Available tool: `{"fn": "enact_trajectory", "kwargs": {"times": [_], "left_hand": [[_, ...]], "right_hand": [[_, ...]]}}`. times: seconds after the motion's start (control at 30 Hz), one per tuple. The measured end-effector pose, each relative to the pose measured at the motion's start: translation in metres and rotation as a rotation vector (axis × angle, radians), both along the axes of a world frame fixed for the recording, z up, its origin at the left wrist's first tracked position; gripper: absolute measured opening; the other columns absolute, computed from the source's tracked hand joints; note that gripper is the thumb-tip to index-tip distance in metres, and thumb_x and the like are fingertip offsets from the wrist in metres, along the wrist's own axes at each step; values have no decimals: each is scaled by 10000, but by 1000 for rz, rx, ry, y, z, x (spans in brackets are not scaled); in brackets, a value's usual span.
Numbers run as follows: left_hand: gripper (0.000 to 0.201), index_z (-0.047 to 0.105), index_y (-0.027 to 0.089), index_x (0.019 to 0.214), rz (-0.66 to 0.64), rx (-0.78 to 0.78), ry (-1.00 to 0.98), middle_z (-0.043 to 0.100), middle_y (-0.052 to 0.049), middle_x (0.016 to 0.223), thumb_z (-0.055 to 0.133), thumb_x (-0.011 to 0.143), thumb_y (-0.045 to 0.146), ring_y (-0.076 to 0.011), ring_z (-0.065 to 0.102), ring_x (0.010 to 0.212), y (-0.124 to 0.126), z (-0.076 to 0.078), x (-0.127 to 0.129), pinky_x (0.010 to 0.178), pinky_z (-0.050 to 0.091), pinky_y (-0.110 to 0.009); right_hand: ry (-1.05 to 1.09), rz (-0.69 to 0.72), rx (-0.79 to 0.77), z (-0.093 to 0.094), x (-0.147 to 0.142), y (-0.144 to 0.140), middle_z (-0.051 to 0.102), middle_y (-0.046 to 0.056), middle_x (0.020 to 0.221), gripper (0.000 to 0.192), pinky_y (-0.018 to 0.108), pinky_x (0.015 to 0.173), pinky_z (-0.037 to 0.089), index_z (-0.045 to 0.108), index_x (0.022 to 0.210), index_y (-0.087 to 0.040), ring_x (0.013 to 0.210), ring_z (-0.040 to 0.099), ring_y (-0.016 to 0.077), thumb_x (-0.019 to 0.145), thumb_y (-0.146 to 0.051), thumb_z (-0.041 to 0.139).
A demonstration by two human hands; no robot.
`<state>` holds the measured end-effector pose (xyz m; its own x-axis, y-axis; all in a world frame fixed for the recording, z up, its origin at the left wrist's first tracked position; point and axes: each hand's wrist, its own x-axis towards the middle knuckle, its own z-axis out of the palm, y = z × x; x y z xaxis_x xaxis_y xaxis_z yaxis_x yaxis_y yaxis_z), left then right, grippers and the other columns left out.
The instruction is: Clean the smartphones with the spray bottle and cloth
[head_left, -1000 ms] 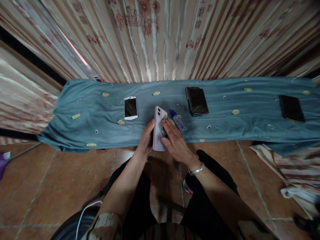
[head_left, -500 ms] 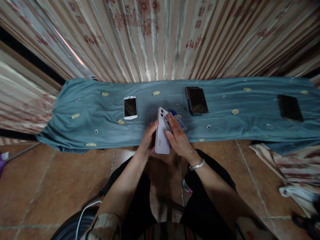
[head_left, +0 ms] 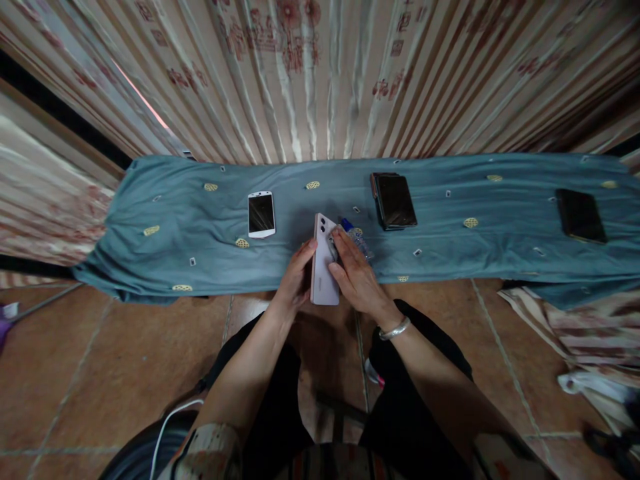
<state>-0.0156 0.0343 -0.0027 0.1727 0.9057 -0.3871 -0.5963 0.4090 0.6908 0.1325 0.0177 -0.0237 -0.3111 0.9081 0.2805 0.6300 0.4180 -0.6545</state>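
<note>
My left hand [head_left: 296, 275] grips a pale lilac smartphone [head_left: 326, 283] along its left edge, thumb on the side. The phone is tilted, its back and camera lenses facing up, above the near edge of the cloth-covered surface. My right hand [head_left: 356, 272] lies over the right part of the phone's back, fingers together, pressing a small grey cloth [head_left: 333, 245] against it. Most of that cloth is hidden under the fingers. Just beyond the right hand lies a clear bottle with a blue cap [head_left: 347, 224], partly covered by the hand.
A teal cloth [head_left: 280, 267] covers the long narrow surface. On it lie a white phone [head_left: 261, 215] at left, a stack of dark devices [head_left: 396, 201] right of centre and a dark tablet-like device [head_left: 581, 215] far right. Pleated curtains [head_left: 320, 80] hang behind.
The right hand and cloth have shifted very slightly up and left on the phone's back. The phone stays in the left hand, nearly unmoved.
</note>
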Motion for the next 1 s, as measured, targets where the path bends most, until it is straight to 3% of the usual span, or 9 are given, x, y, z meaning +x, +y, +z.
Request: {"fn": "enact_trajectory", "kwargs": {"times": [0.13,0.33,0.47,0.7,1.0], "left_hand": [[264,720,144,1036,31,-12,-14,771,-64,994,694,837,316,-170,708,857,4,-1,-2,829,543,-270],[247,717,139,1028,86,-6,-38,769,-87,1015,698,826,280,-241,710,1017,7,-1,-4,938,534,-337],[224,720,135,1010,103,-30,-45,768,-91,1013,691,836,274,-243,706,1037,9,-1,-7,952,528,-338],[268,707,132,1052,92,-17,-56,768,-96,997,691,837,291,-244,707,1042,8,-3,-5,965,523,-352],[361,699,166,1139,50,-2,-95,762,-99,1079,716,815,324,-255,685,1128,2,-12,4,1002,510,-369]], "right_hand": [[-35,21,3,-3,-2,-5,293,167,1636,655,513,1255,242,239,1581,-116,1541,221,247,1036,-478,284],[-28,75,49,-11,-5,-10,322,166,1624,640,536,1240,273,217,1589,-145,1530,255,253,1038,-453,321],[-19,95,55,-12,-8,-15,320,144,1629,630,553,1235,280,191,1597,-180,1531,253,255,1040,-438,333],[34,123,106,-4,-14,-21,302,151,1636,637,507,1252,268,201,1593,-147,1537,234,240,1043,-447,319],[50,127,105,8,-16,-22,269,110,1654,641,513,1253,269,144,1606,-200,1539,230,231,1042,-467,293]]}}
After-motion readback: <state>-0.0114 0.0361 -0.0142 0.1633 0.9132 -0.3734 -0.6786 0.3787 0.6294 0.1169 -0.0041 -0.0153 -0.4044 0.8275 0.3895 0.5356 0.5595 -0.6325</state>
